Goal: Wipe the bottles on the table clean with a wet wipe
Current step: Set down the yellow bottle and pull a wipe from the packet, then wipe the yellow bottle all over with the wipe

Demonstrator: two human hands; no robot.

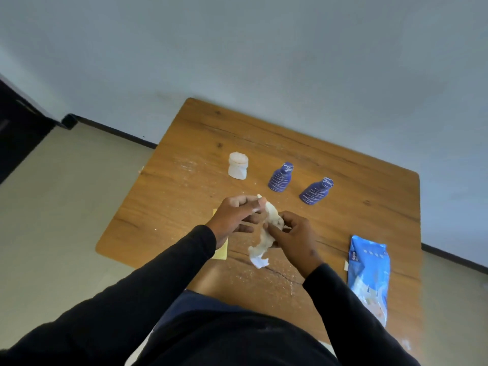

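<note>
Wipe in both hands, three bottles standing by!

The wet wipe (pixel 266 231) is bunched and dangling above the surface (pixel 184 143), the left hand (pixel 237 215) pinching its upper end and the right hand (pixel 295 233) clenched on its middle, both grips grasping cloth, nothing else. Just beyond the wipe stand two blue bottles (pixel 281 178) (pixel 315 191) side by side, and beyond and left of it the white bottle (pixel 238 165), all upright, none touched right now. Right of the wipe lies the blue wipe pack (pixel 369 276); white specks dust the wood around it. My read: whether any bottle is already clean I can't tell, so the wiping looks mostly ahead.
</note>
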